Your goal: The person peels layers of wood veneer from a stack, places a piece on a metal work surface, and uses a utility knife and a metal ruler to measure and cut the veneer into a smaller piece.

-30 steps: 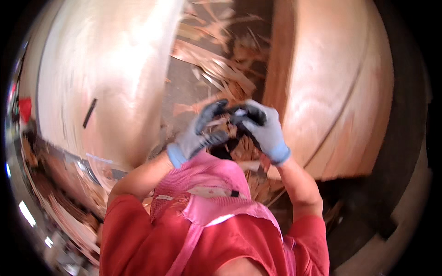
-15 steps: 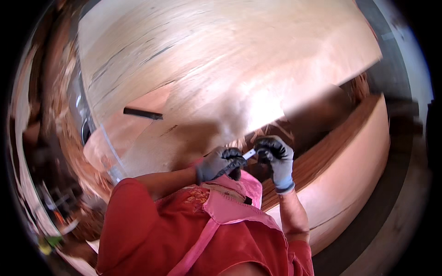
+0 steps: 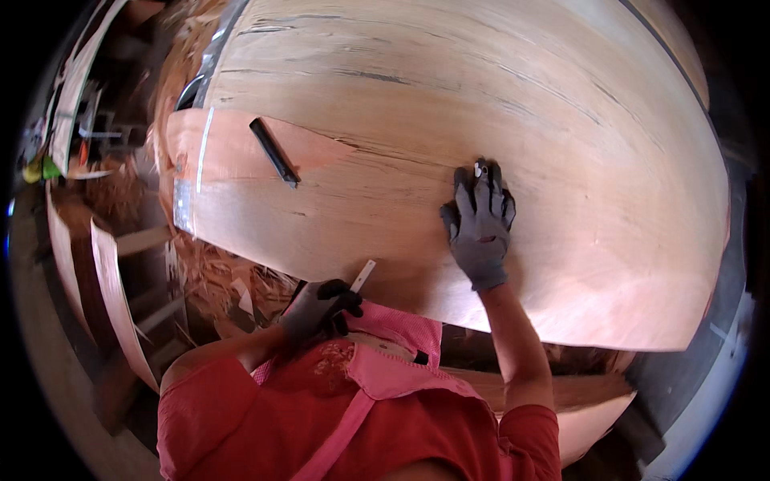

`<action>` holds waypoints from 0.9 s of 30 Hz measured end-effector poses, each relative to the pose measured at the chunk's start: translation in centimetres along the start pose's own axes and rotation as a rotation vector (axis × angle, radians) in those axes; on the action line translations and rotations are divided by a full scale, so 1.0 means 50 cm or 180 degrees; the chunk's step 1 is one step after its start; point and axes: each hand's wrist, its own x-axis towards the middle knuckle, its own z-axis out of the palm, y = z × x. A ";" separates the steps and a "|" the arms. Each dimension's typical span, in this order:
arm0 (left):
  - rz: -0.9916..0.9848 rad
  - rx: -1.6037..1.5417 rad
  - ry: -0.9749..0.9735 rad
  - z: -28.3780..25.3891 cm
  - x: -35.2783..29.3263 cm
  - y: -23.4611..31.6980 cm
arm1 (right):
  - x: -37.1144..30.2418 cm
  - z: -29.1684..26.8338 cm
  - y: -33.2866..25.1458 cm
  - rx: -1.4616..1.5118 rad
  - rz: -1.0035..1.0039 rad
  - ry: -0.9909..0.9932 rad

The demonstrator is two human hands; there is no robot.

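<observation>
A large sheet of pale wood veneer [image 3: 609,208], with dark cracks along its grain, spreads in front of me. My right hand [image 3: 481,228], in a grey glove with black fingertips, lies flat on it with the fingers stretched out. At its middle fingertips shows a small whitish piece [image 3: 480,169]; I cannot tell whether it is stuck to the glove or lies under it. Close to my body, my left hand [image 3: 321,309], gloved alike, is closed on a narrow flat white strip [image 3: 363,275] that points away over the sheet's near edge.
On the veneer at the left lies a long black bar-shaped tool [image 3: 274,152], partly over a pinkish veneer patch [image 3: 241,152]. Torn veneer scraps [image 3: 233,284] heap beyond the left edge. A curved veneer stack [image 3: 589,413] stands below the near right edge.
My hands have moved apart: the right has left the white strip and reached out flat onto the veneer. The left keeps the strip, now further left. The view has turned.
</observation>
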 end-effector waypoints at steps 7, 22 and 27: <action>0.0998 -0.0881 0.0744 0.027 -0.006 0.090 | 0.017 -0.022 0.017 0.0481 -0.0158 0.0128; 0.1272 -0.0875 0.0681 -0.076 0.176 0.251 | 0.397 0.071 -0.158 0.0345 -0.1872 0.0716; 0.1450 -0.0928 0.0752 -0.078 0.164 0.236 | 0.418 0.186 -0.198 0.0203 -0.2038 0.0652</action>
